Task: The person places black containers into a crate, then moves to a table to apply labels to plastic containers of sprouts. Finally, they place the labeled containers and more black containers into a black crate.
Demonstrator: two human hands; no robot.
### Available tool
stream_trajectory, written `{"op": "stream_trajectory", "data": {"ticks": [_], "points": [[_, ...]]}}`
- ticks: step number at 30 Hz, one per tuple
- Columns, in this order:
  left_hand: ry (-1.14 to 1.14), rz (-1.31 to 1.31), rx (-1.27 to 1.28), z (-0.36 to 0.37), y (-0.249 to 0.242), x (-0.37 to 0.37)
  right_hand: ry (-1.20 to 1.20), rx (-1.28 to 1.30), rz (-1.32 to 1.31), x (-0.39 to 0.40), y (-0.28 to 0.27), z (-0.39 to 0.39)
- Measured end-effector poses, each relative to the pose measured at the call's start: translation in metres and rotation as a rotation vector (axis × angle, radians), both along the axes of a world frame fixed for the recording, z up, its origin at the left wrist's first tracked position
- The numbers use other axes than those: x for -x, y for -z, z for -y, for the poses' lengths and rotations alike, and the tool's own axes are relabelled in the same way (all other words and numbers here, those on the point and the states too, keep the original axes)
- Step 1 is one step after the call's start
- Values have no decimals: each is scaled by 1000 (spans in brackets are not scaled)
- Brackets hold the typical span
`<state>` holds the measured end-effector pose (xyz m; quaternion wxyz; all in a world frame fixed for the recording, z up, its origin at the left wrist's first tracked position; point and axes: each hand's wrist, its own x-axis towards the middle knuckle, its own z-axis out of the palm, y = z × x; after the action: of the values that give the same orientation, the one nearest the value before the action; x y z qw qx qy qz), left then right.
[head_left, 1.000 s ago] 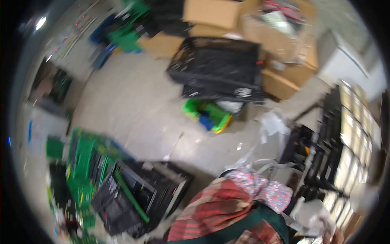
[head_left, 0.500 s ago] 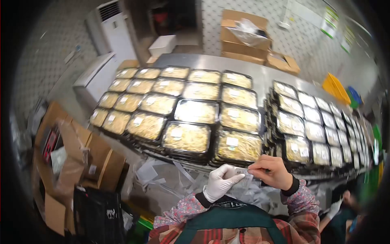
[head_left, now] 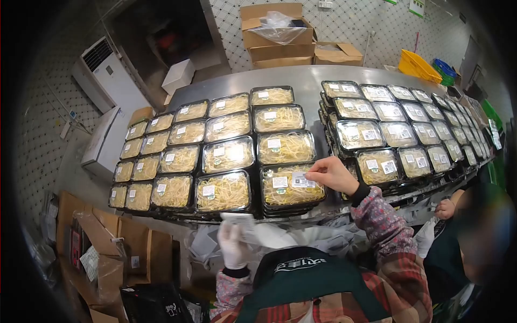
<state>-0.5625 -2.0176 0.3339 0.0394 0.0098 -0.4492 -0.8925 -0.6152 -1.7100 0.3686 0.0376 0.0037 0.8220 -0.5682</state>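
One white sticker [head_left: 302,180] lies on the lid of the nearest sprout tray [head_left: 291,188], pinched under the bare right hand [head_left: 332,175]. Below the steel surface [head_left: 301,81], the gloved left hand [head_left: 233,245] grips a label strip [head_left: 239,219].

Right hand [head_left: 331,173] presses label [head_left: 302,180] onto sprout tray [head_left: 291,185]; gloved left hand [head_left: 232,245] holds label strip [head_left: 253,229].

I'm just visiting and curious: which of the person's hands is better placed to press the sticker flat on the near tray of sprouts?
Probably the right hand: its fingertips already sit on the white sticker on the near tray. The gloved left hand is low, off the table, holding a sheet of labels.
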Motion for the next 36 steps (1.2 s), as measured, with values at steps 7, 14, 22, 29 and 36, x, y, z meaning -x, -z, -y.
{"op": "stream_trajectory", "data": {"ticks": [7,14,22,29,36], "points": [[82,-141,-65,41,-16,18,-52,-313,-204,19,32,1],[259,-48,194,10,-12,33,44,-1063,-343,4,-4,12],[275,-128,252,-38,-1,39,-192,164,-187,-36,-38,73],[287,-117,300,-39,6,46,-148,219,-153,-28,-21,72],[304,-160,363,-49,-5,48,-166,-43,-410,-27,-20,76]]}}
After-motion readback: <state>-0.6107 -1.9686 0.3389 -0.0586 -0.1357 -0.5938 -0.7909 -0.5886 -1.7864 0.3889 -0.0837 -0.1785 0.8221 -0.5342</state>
